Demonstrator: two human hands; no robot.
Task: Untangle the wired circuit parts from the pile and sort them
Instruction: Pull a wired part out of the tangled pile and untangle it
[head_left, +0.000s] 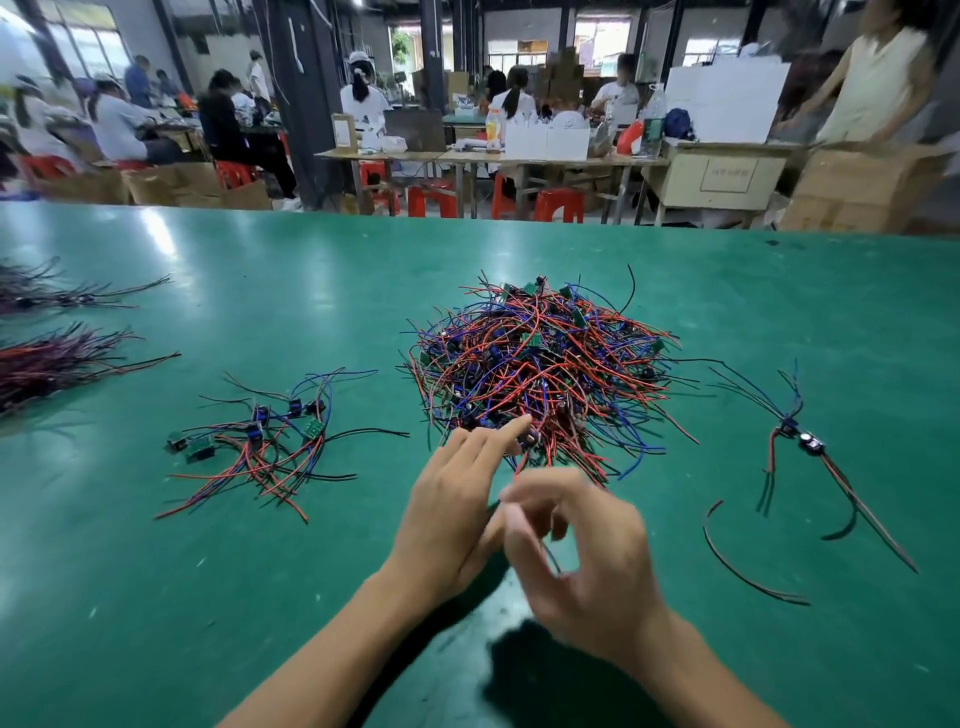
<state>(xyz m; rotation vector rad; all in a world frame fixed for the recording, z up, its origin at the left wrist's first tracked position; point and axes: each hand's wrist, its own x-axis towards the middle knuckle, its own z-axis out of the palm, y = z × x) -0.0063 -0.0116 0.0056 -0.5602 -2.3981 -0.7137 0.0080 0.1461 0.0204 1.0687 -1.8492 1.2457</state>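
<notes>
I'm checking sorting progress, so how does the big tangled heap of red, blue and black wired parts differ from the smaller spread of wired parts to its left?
The big tangled heap is mounded and dense; the smaller spread lies flat and loose. The heap holds far more pieces, while the spread's few blue and green parts can be told apart. The left hand reaches the heap's near edge; nothing touches the spread. Both rest on the green table and share wire colours.
</notes>
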